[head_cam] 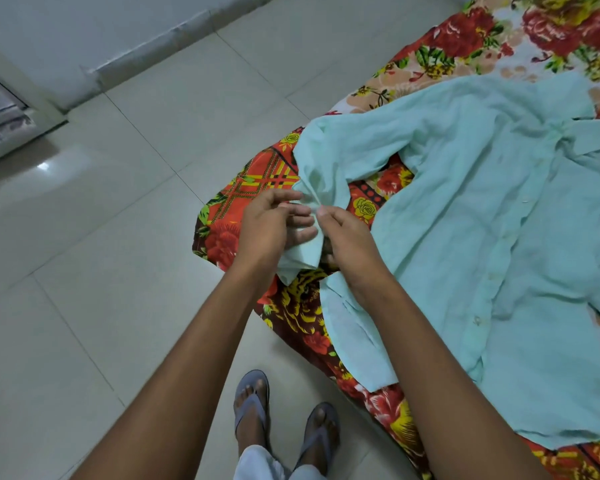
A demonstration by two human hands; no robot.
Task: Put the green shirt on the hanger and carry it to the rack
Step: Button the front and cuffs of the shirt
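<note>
The pale green shirt [499, 220] lies spread out, buttons up, on a bed covered with a floral sheet [465, 32]. One long sleeve reaches off the bed's corner toward me. My left hand [274, 226] and my right hand [350, 251] both pinch the cuff end of that sleeve, close together, just past the bed's edge. The shirt's collar sits at the far right. No hanger and no rack show in this view.
Pale tiled floor [101, 271] fills the left half. A wall base [146, 53] runs along the far side, with a door frame [11, 126] at the far left. My feet in grey sandals [284, 420] stand by the bed's corner.
</note>
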